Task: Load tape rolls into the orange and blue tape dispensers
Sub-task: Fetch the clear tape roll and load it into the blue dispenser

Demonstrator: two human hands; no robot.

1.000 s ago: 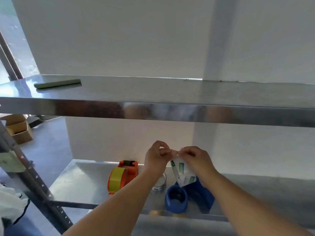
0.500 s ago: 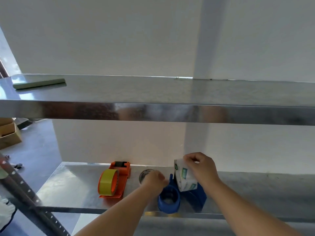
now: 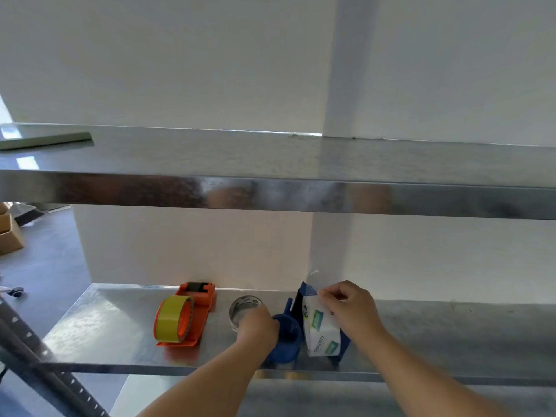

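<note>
Lower centre of frame, on the shelf: right hand pinches the printed roll by its top edge against the blue dispenser, while the left hand curls round the dispenser's hub. Orange dispenser, lower left, already carries a yellow roll; a spare roll lies between the two. Risk — the pinched tape end may stick to the fingers or fold on itself, and the dispenser, near the shelf edge, could slide off.

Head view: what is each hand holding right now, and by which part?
Right hand pinches the top edge of the white printed tape at the blue dispenser. Left hand rests at the clear tape roll; its grip cannot be told.
</note>
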